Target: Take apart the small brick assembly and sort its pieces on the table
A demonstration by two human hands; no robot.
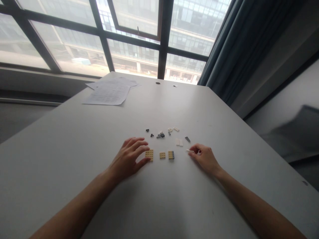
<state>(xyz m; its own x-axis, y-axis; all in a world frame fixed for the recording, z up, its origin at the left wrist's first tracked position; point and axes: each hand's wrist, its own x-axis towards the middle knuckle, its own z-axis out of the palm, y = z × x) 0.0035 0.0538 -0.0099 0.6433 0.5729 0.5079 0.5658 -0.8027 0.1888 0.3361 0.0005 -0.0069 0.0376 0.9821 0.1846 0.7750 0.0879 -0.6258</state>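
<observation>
My left hand (132, 153) lies at the left of a row of small toy bricks. Its thumb and index finger sit against the near and far edges of a tan studded brick plate (150, 155), while the other fingers are stretched out. To the right of that plate are a smaller tan plate (162, 155) and a tan plate with a blue-grey right side (170, 155). Farther right, my right hand (203, 158) pinches a thin white piece (189, 151) between thumb and fingers, close to the tabletop. Two flat white tiles (179, 142) lie between the hands.
Behind the row lie grey and black brick pieces (160, 135), white pieces (176, 129) and a dark grey wedge-like piece (187, 139). Printed papers (107, 93) rest at the white table's (154, 205) far left. A window and a dark curtain (239, 49) stand beyond.
</observation>
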